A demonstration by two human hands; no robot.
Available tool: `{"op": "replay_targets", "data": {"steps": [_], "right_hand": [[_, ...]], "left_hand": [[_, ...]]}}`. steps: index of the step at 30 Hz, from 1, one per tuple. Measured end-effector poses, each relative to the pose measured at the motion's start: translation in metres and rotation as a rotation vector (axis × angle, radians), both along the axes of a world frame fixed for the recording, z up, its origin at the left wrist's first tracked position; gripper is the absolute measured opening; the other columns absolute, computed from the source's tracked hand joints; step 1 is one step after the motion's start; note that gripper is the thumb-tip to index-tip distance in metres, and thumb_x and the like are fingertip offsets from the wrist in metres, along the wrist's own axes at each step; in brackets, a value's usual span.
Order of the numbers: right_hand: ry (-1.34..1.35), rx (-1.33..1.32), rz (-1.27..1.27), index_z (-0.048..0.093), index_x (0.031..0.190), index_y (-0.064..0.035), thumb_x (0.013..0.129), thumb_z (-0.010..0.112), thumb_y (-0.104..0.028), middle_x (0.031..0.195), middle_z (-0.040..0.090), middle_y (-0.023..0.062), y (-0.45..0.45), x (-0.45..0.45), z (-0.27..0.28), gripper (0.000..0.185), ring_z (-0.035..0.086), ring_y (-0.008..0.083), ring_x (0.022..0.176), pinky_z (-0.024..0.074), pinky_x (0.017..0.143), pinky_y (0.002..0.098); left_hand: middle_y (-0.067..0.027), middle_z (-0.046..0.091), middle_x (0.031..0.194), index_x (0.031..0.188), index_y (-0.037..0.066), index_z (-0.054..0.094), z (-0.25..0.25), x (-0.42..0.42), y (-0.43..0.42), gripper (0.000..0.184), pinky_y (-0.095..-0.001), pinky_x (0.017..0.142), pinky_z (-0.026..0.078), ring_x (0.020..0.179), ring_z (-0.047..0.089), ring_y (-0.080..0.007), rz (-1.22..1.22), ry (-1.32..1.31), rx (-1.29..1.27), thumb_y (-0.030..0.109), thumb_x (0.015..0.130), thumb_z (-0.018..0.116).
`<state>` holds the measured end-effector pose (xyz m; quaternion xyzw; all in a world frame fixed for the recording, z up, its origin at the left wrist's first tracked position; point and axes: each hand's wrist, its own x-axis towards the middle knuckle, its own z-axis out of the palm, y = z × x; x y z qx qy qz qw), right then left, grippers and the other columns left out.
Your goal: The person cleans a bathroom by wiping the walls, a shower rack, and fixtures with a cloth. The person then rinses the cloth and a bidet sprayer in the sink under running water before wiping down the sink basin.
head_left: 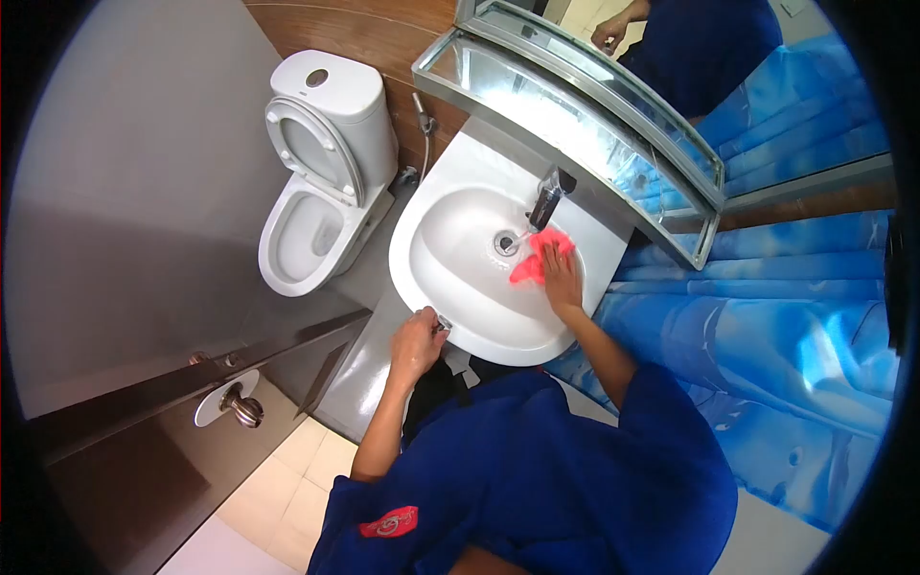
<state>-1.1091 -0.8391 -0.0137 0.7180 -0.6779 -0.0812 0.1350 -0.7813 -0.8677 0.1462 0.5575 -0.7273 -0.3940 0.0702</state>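
Note:
A white washbasin (407, 264) sits in front of me, with a thin stream of water falling from its chrome faucet (548, 199) near the drain (505, 243). On the bowl's right inner side, my right hand (563, 280) holds a bright pink cloth (542, 254) against the surface. The cloth is bunched under and past the fingers. By the basin's front left rim is my left hand (414, 347), its fingers closed round a small dark, shiny object (442, 326) too small to name.
A white toilet (297, 240) with its lid up stands left of the basin, a spray hose (423, 115) beside it. A curved mirrored shelf (575, 105) overhangs the back. Blue curtains (747, 335) hang at right. A door with a metal knob (247, 410) is at lower left.

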Motion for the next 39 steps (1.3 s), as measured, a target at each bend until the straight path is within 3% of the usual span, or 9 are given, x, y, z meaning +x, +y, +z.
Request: {"op": "replay_targets", "data": {"steps": [4,8,11,15,17,21,29,34,39], "right_hand": [[-0.399,0.387,-0.299,0.055,0.108,-0.0072,0.072,0.065,-0.028,0.111,0.056,0.0103,0.001,0.038,0.051,0.043,0.052,0.0289,0.105,0.0370,0.094,0.0449],[-1.088,0.176,-0.207,0.048,0.079,-0.0034,0.069,0.069,-0.015,0.068,0.054,0.0155,-0.014,0.060,0.056,0.026,0.056,0.0287,0.067,0.0439,0.060,0.0385],[-1.024,-0.096,-0.096,0.046,0.077,-0.0031,0.072,0.068,-0.013,0.068,0.052,0.0160,-0.031,0.091,0.101,0.024,0.054,0.0280,0.063,0.0426,0.058,0.0375],[-1.660,-0.198,-0.403,0.043,0.080,-0.0020,0.080,0.061,-0.012,0.063,0.049,0.0153,-0.075,0.108,0.097,0.020,0.050,0.0335,0.058,0.0401,0.055,0.0389],[-1.605,-0.441,-0.326,0.042,0.080,-0.0025,0.081,0.060,-0.012,0.064,0.049,0.0131,-0.112,0.129,0.116,0.020,0.049,0.0337,0.058,0.0397,0.055,0.0375],[-1.346,-0.665,-0.072,0.050,0.100,-0.0035,0.082,0.059,-0.010,0.095,0.060,0.0155,-0.204,0.154,0.081,0.021,0.054,0.0349,0.092,0.0422,0.081,0.0414],[-0.822,-0.108,0.094,0.030,0.138,-0.0079,0.090,0.045,-0.031,0.137,0.039,0.0155,-0.277,0.094,0.049,0.055,0.039,0.0288,0.125,0.0275,0.105,0.0413],[-0.635,0.113,-0.291,0.017,0.143,-0.0084,0.089,0.040,-0.047,0.147,0.021,0.0151,-0.266,0.074,0.073,0.070,0.017,0.0300,0.137,0.0138,0.111,0.0423],[-0.448,0.149,-0.612,0.011,0.143,-0.0032,0.087,0.039,-0.058,0.143,0.031,0.0151,-0.247,0.085,0.086,0.083,0.027,0.0318,0.133,0.0201,0.108,0.0463]], "left_hand": [[-0.0162,0.058,0.082,0.084,0.001,0.049,-0.006,-0.004,-0.004,0.022,-0.0438,0.065,0.044,0.079,0.057,-0.0357,0.015,0.087,0.020,0.011,0.074,0.066],[-0.0171,0.056,0.076,0.081,0.001,0.048,-0.018,-0.004,-0.011,0.019,-0.0430,0.062,0.042,0.073,0.056,-0.0361,0.045,0.201,0.000,0.007,0.072,0.063],[-0.0175,0.054,0.073,0.080,0.000,0.047,-0.019,-0.004,-0.026,0.017,-0.0424,0.061,0.042,0.069,0.055,-0.0360,0.076,0.234,-0.020,0.005,0.070,0.061],[-0.0180,0.054,0.071,0.079,0.000,0.046,-0.018,0.001,-0.032,0.017,-0.0419,0.060,0.042,0.066,0.055,-0.0352,0.071,0.204,-0.050,0.004,0.070,0.060],[-0.0181,0.054,0.071,0.079,0.000,0.046,-0.018,0.002,-0.032,0.017,-0.0415,0.059,0.042,0.065,0.055,-0.0348,0.064,0.196,-0.056,0.004,0.070,0.060],[-0.0131,0.050,0.063,0.078,0.000,0.047,-0.020,0.000,-0.025,0.017,-0.0356,0.055,0.041,0.057,0.051,-0.0258,0.036,0.208,-0.080,0.004,0.069,0.061],[-0.0158,0.051,0.064,0.078,0.001,0.045,-0.030,-0.006,-0.017,0.020,-0.0365,0.055,0.042,0.058,0.053,-0.0296,0.004,0.187,0.006,0.003,0.069,0.063],[-0.0159,0.051,0.066,0.079,0.001,0.044,-0.035,-0.032,-0.016,0.021,-0.0367,0.057,0.042,0.060,0.053,-0.0300,-0.089,0.194,0.062,0.003,0.069,0.063],[-0.0153,0.050,0.065,0.080,0.001,0.044,-0.028,-0.021,-0.011,0.021,-0.0363,0.057,0.042,0.059,0.052,-0.0296,-0.123,0.259,0.020,0.002,0.069,0.062]]}}
